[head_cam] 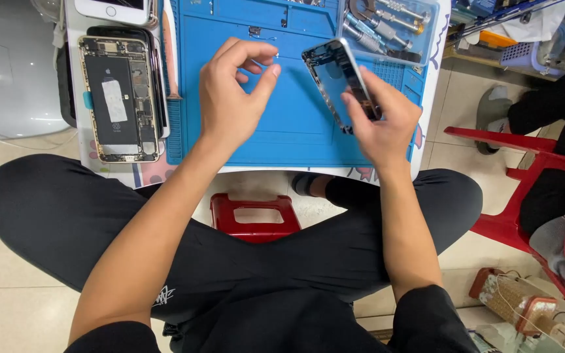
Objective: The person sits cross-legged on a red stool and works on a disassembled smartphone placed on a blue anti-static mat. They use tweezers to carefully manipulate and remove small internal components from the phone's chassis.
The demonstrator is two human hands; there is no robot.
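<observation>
My right hand (384, 121) grips the lower end of a silver phone frame (335, 72), tilted up on its edge above the blue work mat (295, 124). My left hand (233, 91) hovers over the mat's middle with thumb and forefinger pinched close together; whether a tiny part sits between them cannot be told. An opened phone body (120, 98) with its battery and boards showing lies on the small table to the left of the mat.
A clear tray of metal tools (387, 23) sits at the mat's far right corner. A white phone (114, 9) lies at the table's far left. A red stool (254, 217) stands under the table, red chairs (544, 176) and another person's foot (494, 114) to the right.
</observation>
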